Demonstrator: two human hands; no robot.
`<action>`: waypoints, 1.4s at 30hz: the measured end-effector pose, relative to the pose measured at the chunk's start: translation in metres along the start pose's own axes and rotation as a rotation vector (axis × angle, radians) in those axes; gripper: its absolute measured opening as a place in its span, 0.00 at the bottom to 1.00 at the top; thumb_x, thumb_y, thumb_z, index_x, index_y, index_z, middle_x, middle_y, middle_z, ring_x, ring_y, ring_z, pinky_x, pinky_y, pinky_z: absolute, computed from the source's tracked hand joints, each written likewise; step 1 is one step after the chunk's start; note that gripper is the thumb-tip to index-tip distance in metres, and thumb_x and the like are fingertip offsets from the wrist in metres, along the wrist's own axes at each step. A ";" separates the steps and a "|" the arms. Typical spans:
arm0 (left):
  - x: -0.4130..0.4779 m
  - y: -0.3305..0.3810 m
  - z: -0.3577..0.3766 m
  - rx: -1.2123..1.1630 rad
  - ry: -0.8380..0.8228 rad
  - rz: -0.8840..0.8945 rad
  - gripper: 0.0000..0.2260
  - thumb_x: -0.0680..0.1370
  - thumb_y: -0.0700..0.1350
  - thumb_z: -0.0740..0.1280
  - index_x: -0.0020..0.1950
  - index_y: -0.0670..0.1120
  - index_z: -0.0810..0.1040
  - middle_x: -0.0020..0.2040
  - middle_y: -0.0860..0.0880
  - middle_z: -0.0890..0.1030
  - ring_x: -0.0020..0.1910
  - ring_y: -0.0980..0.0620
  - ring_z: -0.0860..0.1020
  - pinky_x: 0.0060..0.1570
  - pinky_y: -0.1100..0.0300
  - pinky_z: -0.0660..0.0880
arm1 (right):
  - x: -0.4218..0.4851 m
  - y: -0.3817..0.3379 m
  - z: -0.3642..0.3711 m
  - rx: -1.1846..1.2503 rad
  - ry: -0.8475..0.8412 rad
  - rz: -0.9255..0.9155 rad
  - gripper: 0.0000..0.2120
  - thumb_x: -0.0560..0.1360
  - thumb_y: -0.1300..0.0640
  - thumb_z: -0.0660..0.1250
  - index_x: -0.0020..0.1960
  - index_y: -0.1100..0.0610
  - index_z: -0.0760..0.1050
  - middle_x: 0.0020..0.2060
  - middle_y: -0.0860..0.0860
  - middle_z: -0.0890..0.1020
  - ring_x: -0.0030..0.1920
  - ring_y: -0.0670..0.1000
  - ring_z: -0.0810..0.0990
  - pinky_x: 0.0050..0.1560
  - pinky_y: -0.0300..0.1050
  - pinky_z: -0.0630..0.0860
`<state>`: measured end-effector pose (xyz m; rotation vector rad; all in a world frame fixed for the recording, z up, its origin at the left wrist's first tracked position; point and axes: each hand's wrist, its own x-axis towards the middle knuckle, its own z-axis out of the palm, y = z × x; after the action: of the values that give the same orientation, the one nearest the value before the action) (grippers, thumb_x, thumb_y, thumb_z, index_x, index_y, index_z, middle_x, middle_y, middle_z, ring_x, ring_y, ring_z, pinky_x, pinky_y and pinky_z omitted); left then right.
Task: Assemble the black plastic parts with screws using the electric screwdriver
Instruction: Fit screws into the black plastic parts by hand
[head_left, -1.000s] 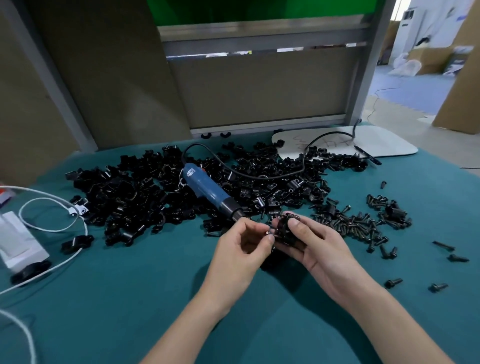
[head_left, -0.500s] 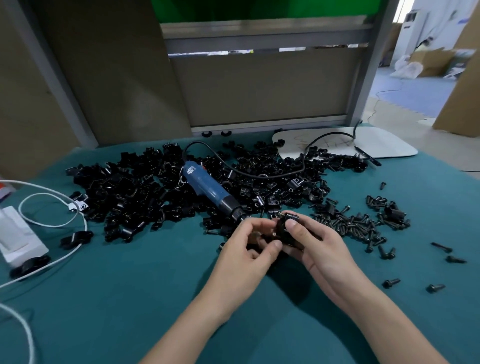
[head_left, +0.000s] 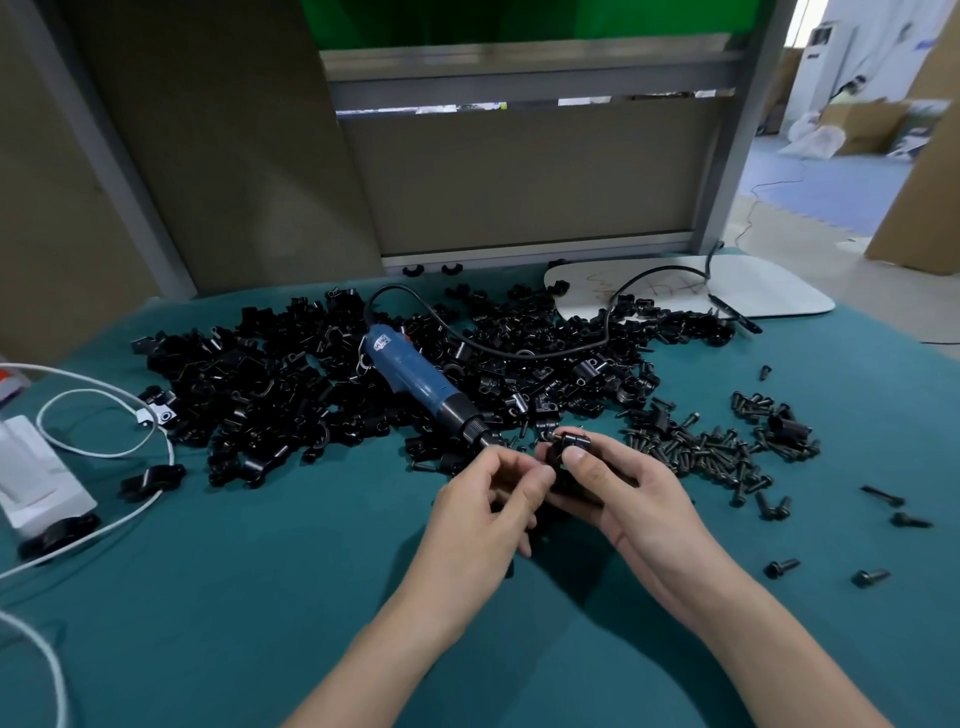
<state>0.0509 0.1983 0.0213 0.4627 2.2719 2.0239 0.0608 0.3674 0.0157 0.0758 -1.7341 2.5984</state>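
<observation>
My right hand (head_left: 639, 499) grips a black plastic part (head_left: 569, 447) just above the teal table, thumb on top of it. My left hand (head_left: 483, 509) meets it from the left, its thumb and fingertips pinched at the part's left side; whatever it pinches is hidden. The blue electric screwdriver (head_left: 415, 379) lies untouched on the pile of black plastic parts (head_left: 270, 384), its tip pointing at my left hand. A heap of black screws (head_left: 711, 452) lies to the right of my hands.
The screwdriver's black cord (head_left: 519, 352) loops back to a white board (head_left: 691, 293) at the far right. Loose screws (head_left: 883, 501) are scattered right. A white cable (head_left: 104, 452) and a white box (head_left: 36, 483) sit at the left edge. A partition wall stands behind the table.
My hands stay together on the part with only small finger shifts. The view has tilted slightly; nothing on the table moved.
</observation>
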 end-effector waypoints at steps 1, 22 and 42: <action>0.000 -0.001 0.000 0.024 0.007 -0.006 0.04 0.80 0.53 0.69 0.46 0.60 0.79 0.34 0.56 0.81 0.31 0.56 0.78 0.32 0.64 0.73 | 0.000 0.000 0.000 0.003 -0.001 0.001 0.19 0.74 0.53 0.73 0.62 0.61 0.81 0.58 0.59 0.86 0.61 0.58 0.84 0.58 0.50 0.82; 0.000 0.002 -0.006 0.133 -0.035 0.119 0.08 0.80 0.44 0.71 0.50 0.58 0.79 0.47 0.59 0.83 0.42 0.60 0.78 0.44 0.66 0.75 | 0.000 0.001 -0.002 0.025 -0.017 0.005 0.16 0.76 0.55 0.72 0.61 0.61 0.82 0.57 0.61 0.85 0.61 0.58 0.84 0.57 0.49 0.83; 0.000 0.002 -0.011 0.170 -0.029 -0.026 0.06 0.80 0.55 0.68 0.45 0.57 0.80 0.33 0.55 0.81 0.31 0.58 0.77 0.32 0.63 0.74 | -0.005 -0.006 0.005 -0.051 -0.041 -0.010 0.25 0.67 0.40 0.81 0.59 0.51 0.84 0.59 0.57 0.86 0.61 0.57 0.84 0.58 0.46 0.82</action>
<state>0.0484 0.1882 0.0243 0.4676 2.4301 1.8085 0.0663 0.3655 0.0228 0.1376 -1.8072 2.5613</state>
